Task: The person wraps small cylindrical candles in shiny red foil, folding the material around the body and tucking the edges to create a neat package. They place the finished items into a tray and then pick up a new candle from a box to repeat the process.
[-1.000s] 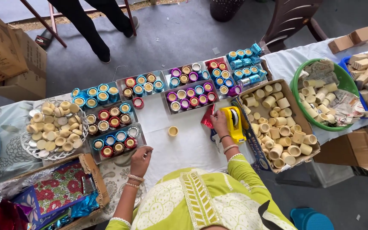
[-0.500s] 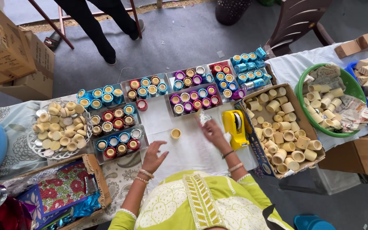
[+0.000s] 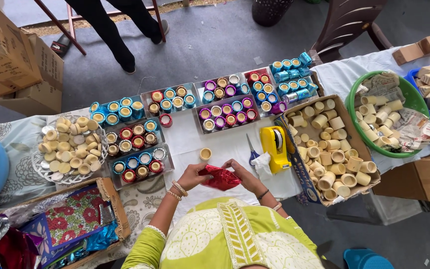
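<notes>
Both hands, left hand (image 3: pixel 191 175) and right hand (image 3: pixel 240 173), pinch the red foil piece (image 3: pixel 220 178) just below the bare wax cup (image 3: pixel 205 154) on the bench (image 3: pixel 225 147); wrapping that cup looks next, needing the foil flattened.

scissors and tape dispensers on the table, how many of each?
1 each. The scissors lie on the white cloth just left of the yellow tape dispenser, beyond the right hand. More could be hidden in the boxes.
</notes>
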